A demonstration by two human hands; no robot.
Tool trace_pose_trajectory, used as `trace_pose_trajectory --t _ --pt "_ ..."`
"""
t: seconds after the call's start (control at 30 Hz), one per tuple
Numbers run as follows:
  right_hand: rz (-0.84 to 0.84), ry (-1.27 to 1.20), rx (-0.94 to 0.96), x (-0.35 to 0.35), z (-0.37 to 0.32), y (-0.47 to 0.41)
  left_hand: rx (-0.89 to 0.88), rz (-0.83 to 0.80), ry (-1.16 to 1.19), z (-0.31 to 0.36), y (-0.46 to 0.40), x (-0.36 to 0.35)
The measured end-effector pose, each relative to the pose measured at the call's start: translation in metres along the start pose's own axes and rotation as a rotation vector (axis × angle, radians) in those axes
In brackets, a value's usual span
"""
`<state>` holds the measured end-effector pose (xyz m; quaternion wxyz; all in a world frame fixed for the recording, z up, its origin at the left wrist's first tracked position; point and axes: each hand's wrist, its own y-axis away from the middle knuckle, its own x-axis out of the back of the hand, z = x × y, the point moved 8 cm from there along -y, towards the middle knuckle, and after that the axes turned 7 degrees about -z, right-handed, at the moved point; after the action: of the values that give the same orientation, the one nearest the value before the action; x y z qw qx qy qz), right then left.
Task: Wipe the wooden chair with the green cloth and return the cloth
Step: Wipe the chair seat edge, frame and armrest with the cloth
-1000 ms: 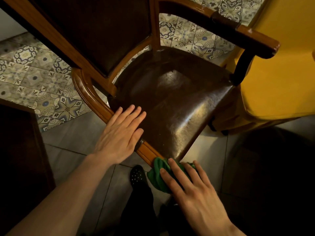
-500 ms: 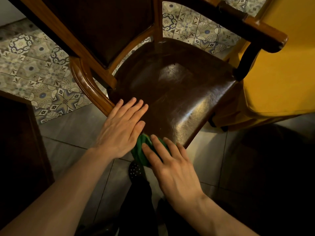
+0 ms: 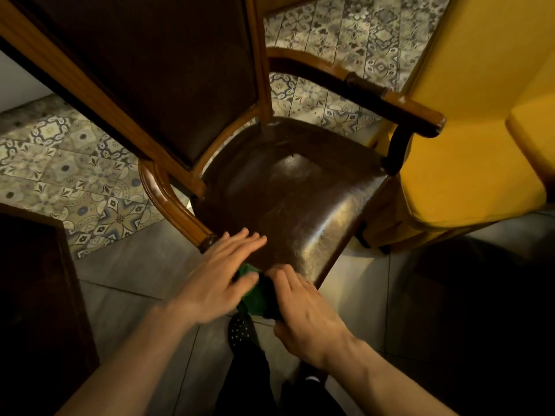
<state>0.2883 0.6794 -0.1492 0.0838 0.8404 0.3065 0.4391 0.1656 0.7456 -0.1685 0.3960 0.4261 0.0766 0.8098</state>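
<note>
The wooden chair (image 3: 168,202) with a dark glossy leather seat fills the middle of the view, its back at upper left and armrests on both sides. A bunched green cloth (image 3: 253,292) sits at the seat's front corner, below the edge. My right hand (image 3: 303,307) holds the cloth from the right with fingers curled over it. My left hand (image 3: 219,274) is blurred, fingers spread and flat, lying over the cloth's left side and the seat corner. Most of the cloth is hidden between the two hands.
A yellow upholstered armchair (image 3: 468,115) stands tight against the chair's right armrest. A dark wooden piece of furniture (image 3: 33,295) is at the lower left. My foot in a dotted black shoe (image 3: 240,330) stands on grey floor tiles; patterned tiles lie beyond.
My right hand has carried the cloth leftward along the seat's front edge to the corner and curled around it. My left hand slid off the armrest end down onto the cloth.
</note>
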Motion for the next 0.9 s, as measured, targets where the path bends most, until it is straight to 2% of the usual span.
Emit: trace_pose_trajectory --t 0.13,0.27,0.47,0.77,0.9 --pt "0.027 -0.115 -0.006 0.019 -0.001 0.006 0.025 -0.121 -0.031 0.020 0.022 -0.027" --pt "0.086 -0.169 0.039 0.052 -0.006 0.017 -0.015 0.032 -0.026 0.046 0.021 -0.013" --pt "0.237 -0.117 0.060 0.148 -0.016 0.041 -0.063 0.128 -0.097 0.112 0.002 0.063" --pt "0.555 0.095 0.134 0.315 -0.052 0.098 -0.178 0.333 -0.337 0.266 -0.004 0.207" --pt "0.645 0.156 0.136 0.375 -0.064 0.113 -0.183 0.420 -0.364 0.318 -0.004 0.252"
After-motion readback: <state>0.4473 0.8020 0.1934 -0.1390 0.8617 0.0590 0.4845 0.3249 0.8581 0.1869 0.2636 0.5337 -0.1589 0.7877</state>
